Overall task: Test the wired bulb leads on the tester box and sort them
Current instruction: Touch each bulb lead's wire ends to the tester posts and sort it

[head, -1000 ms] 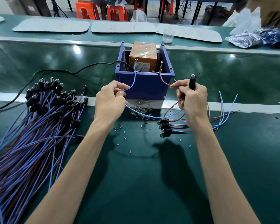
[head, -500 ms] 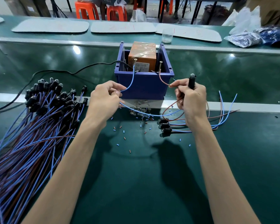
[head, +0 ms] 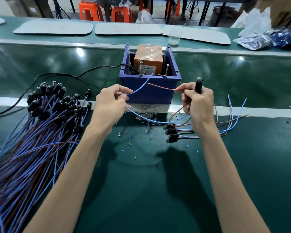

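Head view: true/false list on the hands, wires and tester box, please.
1. The left hand pinches the blue wire. True.
2. The right hand grips a black bulb socket with the bulb on top. True.
3. The orange tester box stands beside the blue bin. False: it sits inside the bin.
4. The big pile of wired bulbs lies on the person's right. False: it lies on their left; only a few leads lie on the right.
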The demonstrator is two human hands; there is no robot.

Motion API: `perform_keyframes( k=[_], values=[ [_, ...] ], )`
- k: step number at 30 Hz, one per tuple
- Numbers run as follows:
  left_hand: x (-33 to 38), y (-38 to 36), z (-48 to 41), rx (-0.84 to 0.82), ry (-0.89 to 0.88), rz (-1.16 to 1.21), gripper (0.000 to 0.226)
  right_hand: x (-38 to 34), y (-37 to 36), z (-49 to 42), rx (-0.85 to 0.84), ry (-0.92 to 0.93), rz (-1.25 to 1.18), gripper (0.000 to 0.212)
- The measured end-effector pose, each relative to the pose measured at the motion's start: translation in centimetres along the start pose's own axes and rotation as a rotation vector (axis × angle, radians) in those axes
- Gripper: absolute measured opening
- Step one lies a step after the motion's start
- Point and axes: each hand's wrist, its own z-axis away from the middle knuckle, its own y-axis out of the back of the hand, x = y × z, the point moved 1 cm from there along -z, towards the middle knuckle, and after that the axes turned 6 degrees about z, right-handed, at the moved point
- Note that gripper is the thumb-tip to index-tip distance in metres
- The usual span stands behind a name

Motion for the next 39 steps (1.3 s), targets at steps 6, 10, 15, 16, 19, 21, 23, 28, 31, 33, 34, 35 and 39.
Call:
perform_keyframes(
  k=[6,10,15,16,19,21,23,28,31,33,34,35,39],
  values=[
    [0.3,0.0,0.1,0.032,0.010,0.034,0.031,0.0,0.0,0.0,0.025,0.006,0.019,0.037],
    [0.5,-0.2,0.2,0.048,0.014,0.075,0.022,0.3,0.2,-0.2,0.089,0.029,0.058,0.023],
    [0.8,-0.7,0.4,-0.019,0.043,0.201,0.025,0.2,0.5,-0.2,0.118,0.017,0.108,0.021],
    [0.9,-0.7,0.5,-0.042,0.049,0.225,0.030,0.1,0.5,-0.2,0.097,0.000,0.088,0.023],
    [1.2,-1.1,0.9,-0.099,0.066,0.307,0.047,-0.5,0.4,0.2,-0.014,-0.028,0.036,0.028],
    [1.6,-1.3,1.1,-0.108,0.065,0.340,0.048,-0.8,0.1,0.6,-0.128,-0.016,-0.029,0.028],
    [2.0,-1.7,1.4,-0.102,0.033,0.323,0.033,-1.0,-0.1,1.1,-0.254,0.008,-0.080,0.027],
    [2.4,-2.4,2.4,-0.075,-0.104,0.300,0.034,-1.2,-0.4,1.8,-0.439,0.039,-0.115,0.023],
    [2.8,-2.7,2.8,-0.133,-0.116,0.313,0.031,-1.2,-0.5,2.0,-0.479,0.059,-0.113,0.017],
    [3.0,-2.8,3.1,-0.167,-0.105,0.334,0.028,-1.2,-0.4,2.0,-0.498,0.062,-0.131,0.016],
    [3.1,-2.9,3.2,-0.183,-0.103,0.348,0.027,-1.2,-0.3,1.9,-0.508,0.063,-0.123,0.015],
    [3.2,-3.0,3.4,-0.200,-0.108,0.364,0.025,-1.2,-0.3,1.9,-0.522,0.061,-0.100,0.013],
    [3.5,-3.8,4.3,-0.233,-0.171,0.400,0.022,-1.1,-0.2,2.0,-0.643,0.047,0.022,0.011]
  ],
)
